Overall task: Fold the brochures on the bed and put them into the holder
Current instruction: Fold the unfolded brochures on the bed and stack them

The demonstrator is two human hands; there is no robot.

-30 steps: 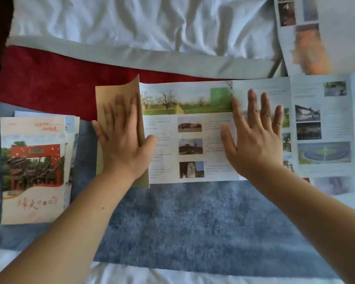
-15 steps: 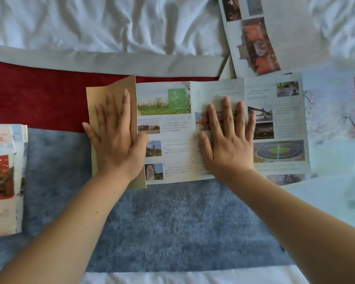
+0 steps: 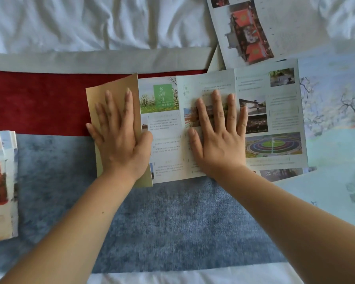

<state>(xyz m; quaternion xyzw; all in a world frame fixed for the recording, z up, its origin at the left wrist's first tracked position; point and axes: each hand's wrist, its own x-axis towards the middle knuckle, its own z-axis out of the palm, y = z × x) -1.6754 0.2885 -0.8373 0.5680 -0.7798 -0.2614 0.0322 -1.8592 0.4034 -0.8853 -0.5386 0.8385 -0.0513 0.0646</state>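
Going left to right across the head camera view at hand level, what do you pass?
Stack of folded brochures → left hand flat on the tan folded panel → right hand flat on the open brochure → blossom-tree sheet.

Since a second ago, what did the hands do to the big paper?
The right hand slid left across the brochure, pushing its pages toward the left hand, so the green-label page now shows narrower. Nothing was picked up or dropped. The left hand stayed flat on the tan flap, and the folded stack seems unmoved.
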